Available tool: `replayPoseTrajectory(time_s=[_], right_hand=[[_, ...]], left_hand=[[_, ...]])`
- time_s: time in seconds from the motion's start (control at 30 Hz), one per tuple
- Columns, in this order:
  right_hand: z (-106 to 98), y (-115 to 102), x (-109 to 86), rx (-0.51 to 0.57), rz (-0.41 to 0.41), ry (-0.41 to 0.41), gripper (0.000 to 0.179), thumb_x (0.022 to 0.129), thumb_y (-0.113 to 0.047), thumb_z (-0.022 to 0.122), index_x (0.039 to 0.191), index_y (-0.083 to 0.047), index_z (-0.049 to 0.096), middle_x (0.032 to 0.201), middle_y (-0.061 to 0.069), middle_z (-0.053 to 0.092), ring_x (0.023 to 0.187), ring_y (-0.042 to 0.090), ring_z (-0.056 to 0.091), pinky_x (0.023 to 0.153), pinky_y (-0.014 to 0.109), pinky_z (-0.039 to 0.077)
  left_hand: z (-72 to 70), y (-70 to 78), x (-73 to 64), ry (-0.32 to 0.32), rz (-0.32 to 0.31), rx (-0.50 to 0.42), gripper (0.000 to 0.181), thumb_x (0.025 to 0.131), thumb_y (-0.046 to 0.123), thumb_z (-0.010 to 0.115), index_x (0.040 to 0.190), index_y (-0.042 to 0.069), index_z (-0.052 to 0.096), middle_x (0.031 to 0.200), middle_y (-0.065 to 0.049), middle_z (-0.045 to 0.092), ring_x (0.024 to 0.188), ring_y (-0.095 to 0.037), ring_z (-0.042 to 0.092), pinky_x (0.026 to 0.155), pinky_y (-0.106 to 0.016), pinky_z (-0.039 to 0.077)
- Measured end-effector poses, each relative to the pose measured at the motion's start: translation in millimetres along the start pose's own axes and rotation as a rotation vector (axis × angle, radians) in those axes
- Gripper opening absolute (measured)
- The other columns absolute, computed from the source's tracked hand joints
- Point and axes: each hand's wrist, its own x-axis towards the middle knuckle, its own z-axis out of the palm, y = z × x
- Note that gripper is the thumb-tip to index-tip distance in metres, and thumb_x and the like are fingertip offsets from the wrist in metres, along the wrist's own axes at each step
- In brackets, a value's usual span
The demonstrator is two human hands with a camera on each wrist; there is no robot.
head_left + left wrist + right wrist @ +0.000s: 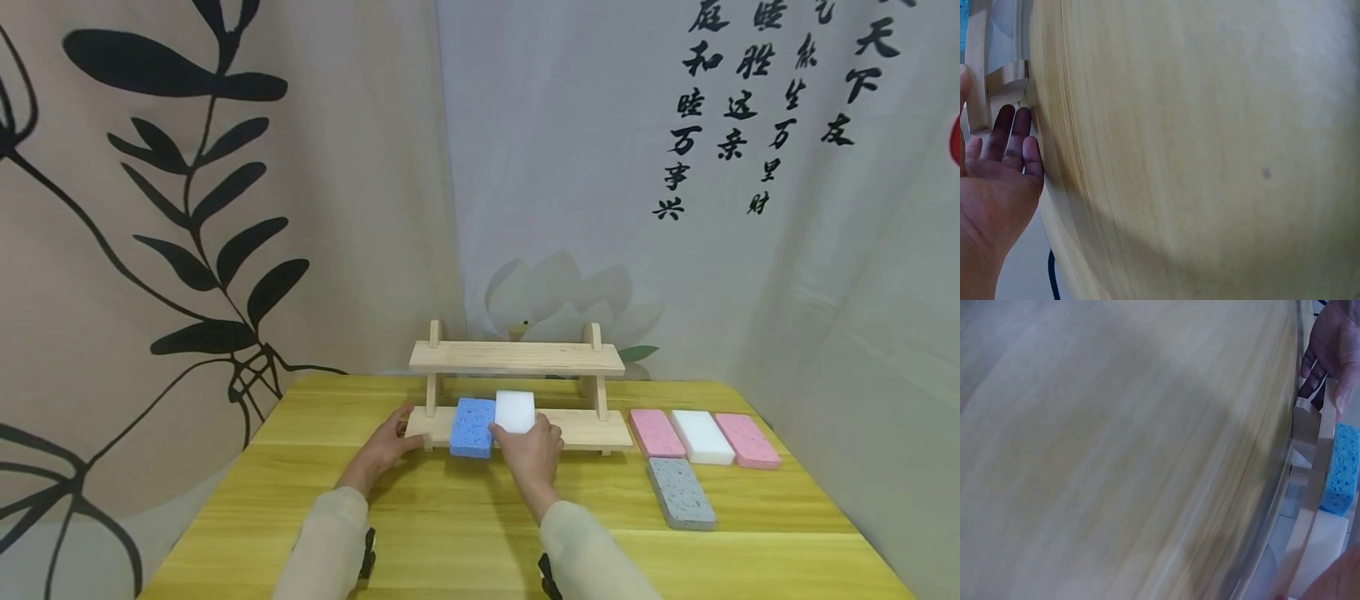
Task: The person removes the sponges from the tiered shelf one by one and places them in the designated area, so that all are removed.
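Note:
A two-tier wooden shelf stands at the back of the table. At the left end of its lower board, my left hand grips the board, thumb in front and fingers around the end. In the left wrist view the fingers of that left hand reach beside the shelf's end. A blue sponge leans on the lower board. Close against its right side is a white sponge, held between the thumb and fingers of my right hand. The right wrist view shows the blue sponge beside the white sponge.
On the table right of the shelf lie a pink sponge, another white sponge and a second pink sponge in a row. A grey sponge lies in front of them. A printed curtain hangs behind.

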Motion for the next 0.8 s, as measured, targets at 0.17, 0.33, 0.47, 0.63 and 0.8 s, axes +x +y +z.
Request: replayPoseTrajectory(time_s=[0.17,0.33,0.47,0.63,0.8], right_hand=[[2.5,2.1,2.7,-0.017,0.012,0.006,0.081,0.071,-0.043,0.087,0.127,0.005,0.054,0.111,0.021,0.052,0.1,0.035,0.046,0.077,0.046,0.042],[5.5,3.7,4.3,-0.05,0.023,0.01,0.083,0.07,-0.046,0.087,0.129,0.004,0.054,0.112,0.021,0.052,0.101,0.036,0.047,0.079,0.047,0.042],[7.6,5.0,4.6,-0.061,0.025,0.014,0.085,0.07,-0.045,0.087,0.131,0.004,0.053,0.113,0.021,0.053,0.103,0.036,0.047,0.081,0.048,0.041],[7.8,5.3,5.0,-0.062,0.019,0.02,0.083,0.07,-0.042,0.087,0.13,0.005,0.054,0.112,0.021,0.053,0.103,0.037,0.047,0.082,0.048,0.041],[5.3,5.8,6.8,-0.056,0.006,0.017,0.08,0.072,-0.038,0.086,0.13,0.007,0.054,0.112,0.023,0.053,0.103,0.037,0.048,0.082,0.049,0.042]], left_hand=[[0.6,-1.0,2.6,0.001,0.003,0.002,0.083,0.093,0.029,0.072,0.158,0.011,0.023,0.147,-0.027,0.041,0.13,-0.041,0.045,0.103,-0.058,0.037],[0.8,-1.3,2.0,-0.002,0.002,0.007,0.084,0.093,0.03,0.072,0.158,0.01,0.022,0.149,-0.027,0.039,0.133,-0.043,0.041,0.105,-0.059,0.036],[0.9,-2.6,1.4,-0.007,0.001,0.003,0.084,0.093,0.03,0.072,0.158,0.01,0.022,0.149,-0.027,0.038,0.133,-0.043,0.041,0.104,-0.059,0.036],[1.1,-3.5,1.9,-0.005,0.003,0.001,0.084,0.093,0.03,0.072,0.158,0.01,0.022,0.149,-0.027,0.038,0.134,-0.043,0.04,0.104,-0.06,0.036],[0.7,-3.3,1.8,-0.006,0.006,0.001,0.083,0.092,0.029,0.072,0.157,0.01,0.023,0.148,-0.026,0.04,0.132,-0.042,0.042,0.104,-0.059,0.037]])
